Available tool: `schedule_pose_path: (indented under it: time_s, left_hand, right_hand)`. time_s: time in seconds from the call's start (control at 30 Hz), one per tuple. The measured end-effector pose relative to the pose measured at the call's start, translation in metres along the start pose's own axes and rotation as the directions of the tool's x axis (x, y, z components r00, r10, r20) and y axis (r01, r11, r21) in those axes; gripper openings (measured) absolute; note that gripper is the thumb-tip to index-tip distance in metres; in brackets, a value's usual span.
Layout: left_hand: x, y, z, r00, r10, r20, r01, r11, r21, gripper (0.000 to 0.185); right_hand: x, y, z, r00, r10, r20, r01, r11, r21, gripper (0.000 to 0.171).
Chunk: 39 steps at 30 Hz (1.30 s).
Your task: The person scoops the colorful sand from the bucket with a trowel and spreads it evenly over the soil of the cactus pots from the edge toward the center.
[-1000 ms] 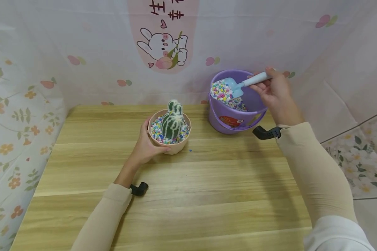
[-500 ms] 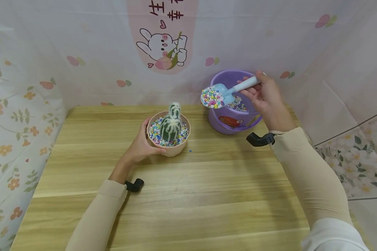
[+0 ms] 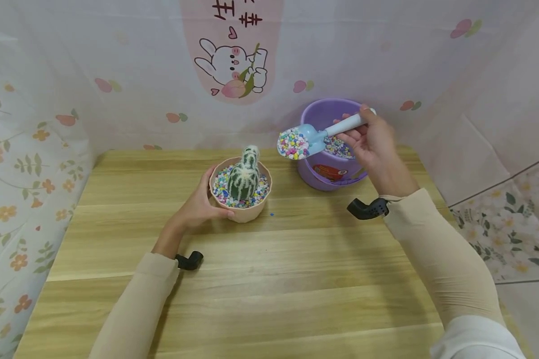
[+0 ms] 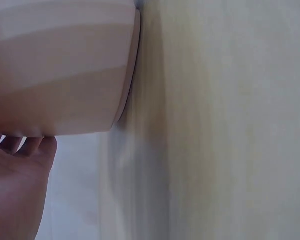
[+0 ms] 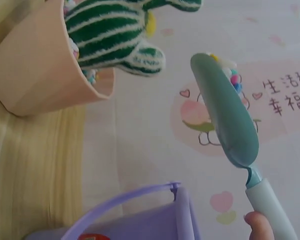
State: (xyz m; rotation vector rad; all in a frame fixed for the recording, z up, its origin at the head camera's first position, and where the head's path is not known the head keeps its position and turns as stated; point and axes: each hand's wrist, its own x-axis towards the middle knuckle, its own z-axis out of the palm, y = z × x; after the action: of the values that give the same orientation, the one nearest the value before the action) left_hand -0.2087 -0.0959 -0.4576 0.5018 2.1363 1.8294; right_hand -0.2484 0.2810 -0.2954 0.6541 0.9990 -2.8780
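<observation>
My left hand (image 3: 198, 202) grips the side of a pale pink flowerpot (image 3: 247, 214), thumb at the front and fingers round the far side. In the pot stands a green, white-striped cactus (image 3: 243, 180) among coloured pebbles. My right hand (image 3: 377, 147) holds a small light-blue shovel (image 3: 312, 138) by its white handle. A heap of coloured pebbles (image 3: 293, 143) fills the blade, which hangs between the pot and the purple bucket (image 3: 328, 174). From the right wrist view, the shovel (image 5: 230, 115) shows its underside, with the cactus (image 5: 110, 32) to its left.
More pebbles (image 3: 339, 148) lie inside the bucket, at the table's back right. One blue pebble (image 3: 271, 214) lies on the wooden table (image 3: 269, 289) near the pot. A printed cloth (image 3: 139, 65) hangs close behind the table.
My right hand has moved the loaded shovel left, from over the bucket's inside to past its left rim. The left hand keeps its grip; the pot has shifted slightly left in view.
</observation>
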Motion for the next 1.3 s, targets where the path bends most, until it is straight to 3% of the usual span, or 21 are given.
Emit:
schedule_pose_path:
  time_s: [0.13, 0.4, 0.5, 0.6, 0.9, 1.1, 1.3]
  left_hand:
    - [-0.004, 0.001, 0.007, 0.999, 0.042, -0.035, -0.042, 0.999, 0.016, 0.124]
    - [-0.007, 0.009, 0.027, 0.985, 0.012, -0.173, -0.006, 0.999, 0.035, 0.131]
    - [-0.01, 0.019, 0.029, 0.982, 0.016, -0.19, -0.011, 1.0, 0.025, 0.126]
    - [-0.009, 0.017, 0.029, 0.98, 0.025, -0.198, -0.021, 1.0, 0.022, 0.124]
    - [0.001, -0.003, 0.013, 0.989, 0.032, -0.143, -0.032, 0.999, 0.0, 0.12]
    - [0.001, -0.003, 0.005, 0.997, 0.03, -0.073, -0.03, 1.0, 0.0, 0.118]
    - [0.002, -0.001, 0.001, 0.998, 0.007, -0.058, -0.008, 1.0, -0.023, 0.118]
  right_hand:
    - [-0.003, 0.004, 0.001, 1.0, -0.029, 0.003, 0.029, 0.999, -0.016, 0.029]
    - [-0.007, 0.014, -0.001, 0.998, -0.066, 0.01, 0.067, 0.995, -0.069, 0.028]
    - [-0.006, 0.019, 0.0, 0.997, -0.071, 0.018, 0.072, 0.994, -0.083, 0.026]
    - [-0.004, 0.023, 0.0, 0.996, -0.086, 0.026, 0.088, 0.99, -0.109, 0.021]
    - [-0.002, 0.035, 0.001, 0.995, -0.101, 0.0, 0.099, 0.98, -0.173, 0.023]
    - [-0.002, 0.042, 0.0, 0.993, -0.116, 0.016, 0.117, 0.974, -0.196, 0.021]
    - [-0.001, 0.049, 0.001, 0.988, -0.153, 0.008, 0.15, 0.954, -0.262, 0.019]
